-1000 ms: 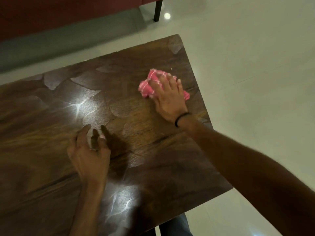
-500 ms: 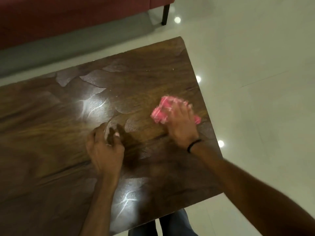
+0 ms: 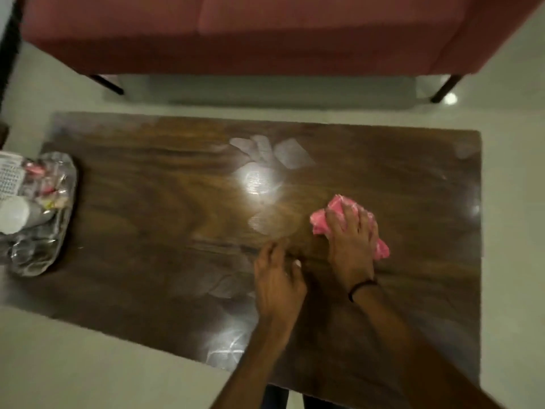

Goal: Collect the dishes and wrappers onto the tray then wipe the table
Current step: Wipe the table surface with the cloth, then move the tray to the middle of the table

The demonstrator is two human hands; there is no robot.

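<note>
Right hand (image 3: 352, 240) lies flat with fingers spread, pressing the pink cloth (image 3: 321, 222) onto the desk (image 3: 147, 231) right of centre, while the left hand (image 3: 278, 286) rests loosely curled beside it, holding nothing. The tray (image 3: 69, 208) sits loaded at the desk's left end, so collecting looks done and wiping is under way. Next, I'd say, comes a firm sweep leftward toward that tray.

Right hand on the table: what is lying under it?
A crumpled pink cloth lies under the right hand, pressed onto the table. It shows beyond the fingers and at the hand's right side. Its middle, and the wood beneath, are covered.
</note>
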